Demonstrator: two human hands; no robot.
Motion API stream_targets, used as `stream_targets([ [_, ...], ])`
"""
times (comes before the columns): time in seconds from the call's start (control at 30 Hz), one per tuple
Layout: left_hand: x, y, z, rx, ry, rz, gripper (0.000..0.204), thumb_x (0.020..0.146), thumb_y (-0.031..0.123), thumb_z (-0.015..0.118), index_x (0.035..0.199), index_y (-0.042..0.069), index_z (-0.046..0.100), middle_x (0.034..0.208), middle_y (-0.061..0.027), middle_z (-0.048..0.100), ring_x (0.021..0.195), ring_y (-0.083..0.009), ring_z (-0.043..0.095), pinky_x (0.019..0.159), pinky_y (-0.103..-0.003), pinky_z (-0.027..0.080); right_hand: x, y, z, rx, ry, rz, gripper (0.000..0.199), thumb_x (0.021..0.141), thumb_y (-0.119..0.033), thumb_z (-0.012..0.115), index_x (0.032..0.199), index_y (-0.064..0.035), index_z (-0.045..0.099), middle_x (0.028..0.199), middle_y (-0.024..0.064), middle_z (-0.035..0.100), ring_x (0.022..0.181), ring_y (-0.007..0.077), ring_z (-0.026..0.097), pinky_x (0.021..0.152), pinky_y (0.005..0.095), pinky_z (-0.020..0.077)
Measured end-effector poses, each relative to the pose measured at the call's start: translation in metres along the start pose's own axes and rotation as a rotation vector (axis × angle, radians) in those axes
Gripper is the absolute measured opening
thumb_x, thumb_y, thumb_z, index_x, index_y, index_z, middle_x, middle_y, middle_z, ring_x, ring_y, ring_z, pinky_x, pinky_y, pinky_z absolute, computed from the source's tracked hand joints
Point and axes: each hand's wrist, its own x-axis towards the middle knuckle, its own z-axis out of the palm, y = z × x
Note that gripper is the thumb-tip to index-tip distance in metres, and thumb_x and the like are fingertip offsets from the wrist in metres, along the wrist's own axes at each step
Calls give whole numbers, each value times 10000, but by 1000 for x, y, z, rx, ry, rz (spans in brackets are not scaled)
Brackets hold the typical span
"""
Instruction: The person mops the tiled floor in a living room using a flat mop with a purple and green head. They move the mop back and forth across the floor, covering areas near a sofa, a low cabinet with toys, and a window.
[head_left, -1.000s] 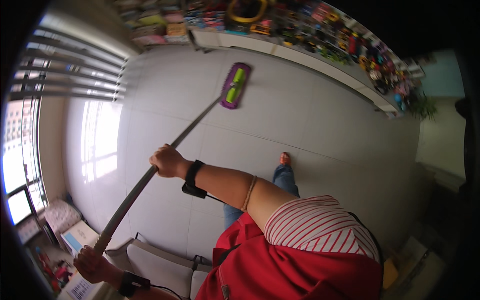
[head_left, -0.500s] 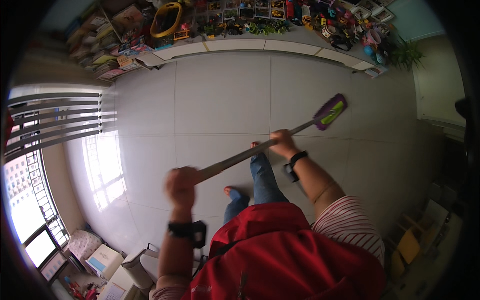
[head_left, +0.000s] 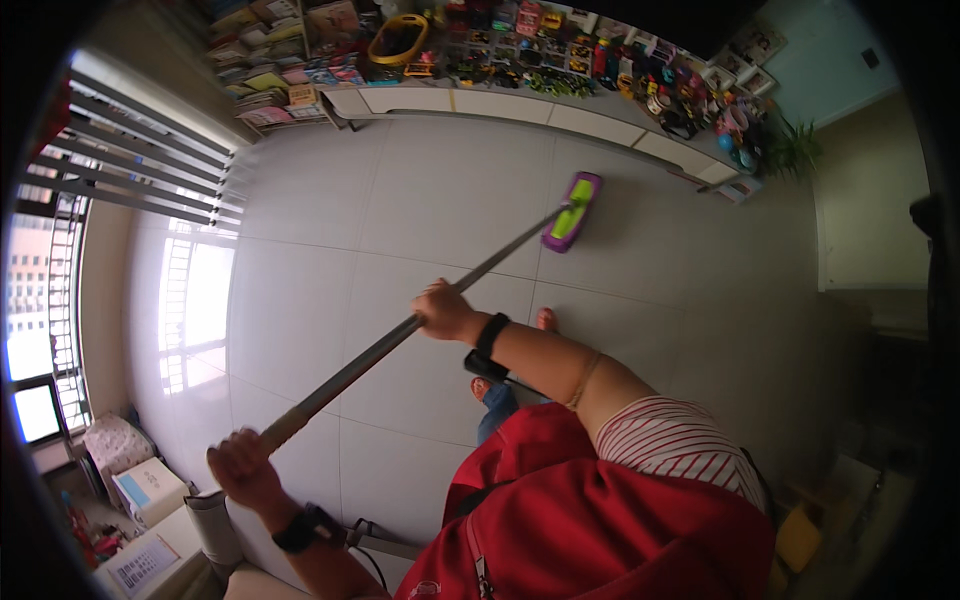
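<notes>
A flat mop [head_left: 350,372] slants across the view, its long grey handle running from lower left to upper right. Its head [head_left: 572,212], purple with a green plate on top, lies on the tiled floor. At the upper end of the handle my left hand [head_left: 243,468] is wrapped round the grip. Further down the pole my right hand [head_left: 445,309] is closed about it, fingers curled over the top. Black bands circle both wrists. Below the right forearm my feet show, partly hidden by my red apron.
Along the far wall runs a low cabinet [head_left: 500,107] with many toys on top. A bookshelf [head_left: 275,75] stands far left, beside a slatted grey rail [head_left: 140,150]. A white box [head_left: 150,490] sits on a desk at lower left. A green plant [head_left: 795,150] is far right.
The mop head has swung left across the floor. Both hands have moved left with the handle, the left one also lower and closer to the desk. My view has turned slightly.
</notes>
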Motion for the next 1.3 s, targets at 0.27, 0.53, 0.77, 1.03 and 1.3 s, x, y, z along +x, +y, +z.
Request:
stream_targets([
  [0.27, -84, -52, 54, 139, 201, 156, 366, 966, 210, 307, 607, 146, 267, 562, 11, 247, 584, -146, 311, 732, -352, 364, 68, 29, 33, -76, -327, -40, 71, 710, -133, 577, 678, -117, 639, 766, 78, 645, 852, 276, 597, 828, 408, 425],
  [0.53, -15, -68, 177, -20, 39, -45, 401, 984, 180, 300, 584, 154, 312, 510, 14, 292, 535, -124, 288, 638, -332, 325, -30, 103, -107, 108, 166, 104, 88, 629, -105, 581, 582, -78, 512, 622, 88, 538, 690, 303, 538, 717, 407, 400],
  [0.77, -42, -263, 347, 31, -97, -300, 375, 978, 210, 303, 610, 145, 339, 495, -2, 312, 466, -144, 285, 504, -328, 289, -279, 250, -260, -142, 322, 427, 180, 635, -123, 588, 547, -81, 438, 574, 128, 481, 614, 343, 494, 592, 455, 359],
  [1.03, -157, -382, 460, -297, -316, -736, 321, 934, 286, 492, 692, 90, 412, 611, -37, 427, 621, -204, 434, 754, -412, 404, -455, 325, -354, -254, 56, 751, 172, 593, -25, 607, 525, -38, 450, 533, 143, 499, 531, 331, 506, 520, 428, 405],
  [1.3, -182, -227, 213, -231, -170, -235, 291, 923, 247, 434, 664, 135, 362, 543, -3, 388, 543, -168, 409, 663, -385, 386, -330, 166, -181, -213, 52, 297, 217, 636, -84, 585, 509, -56, 411, 511, 151, 459, 542, 374, 476, 542, 456, 366],
])
